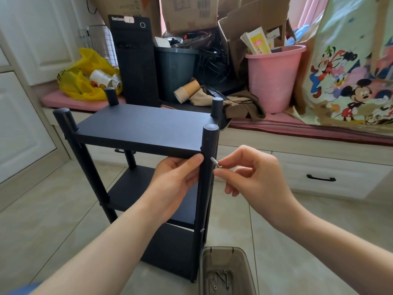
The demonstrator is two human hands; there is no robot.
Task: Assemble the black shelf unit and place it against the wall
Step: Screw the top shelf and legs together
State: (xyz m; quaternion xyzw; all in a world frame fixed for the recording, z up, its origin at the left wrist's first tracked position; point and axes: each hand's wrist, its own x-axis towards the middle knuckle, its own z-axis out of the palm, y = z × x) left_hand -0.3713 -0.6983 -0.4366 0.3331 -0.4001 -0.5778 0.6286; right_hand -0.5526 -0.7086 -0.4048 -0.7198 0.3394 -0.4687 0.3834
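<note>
Three black boards show on the black shelf unit [136, 133], which stands upright on the pale tiled floor [53, 209] just in front of a low white cabinet [319, 167] topped with a pink cushion [297, 126]. Four round posts rise a little above the top board [144, 122], each ending in a capped tip. The left hand [176, 179] is closed around the near right post [207, 167], thumb pressed along the front edge of the top board just where board and post meet. The right hand [251, 173] is held just beside that post, thumb and forefinger pinched narrowly on a small silver fastener [215, 163] (a bolt or screw, I cannot tell which), whose free end points toward the post's side; whether it touches the post is unclear. Near the bottom edge, a translucent grey-brown tray [225, 271] sits on the floor beside the unit's foot and holds a few more screws. On the cushion behind stand a black computer tower [136, 62], a yellow plastic bag [85, 77], a stack of paper cups [187, 91] lying on its side, and a pink bucket [274, 77] stuffed with paper.
</note>
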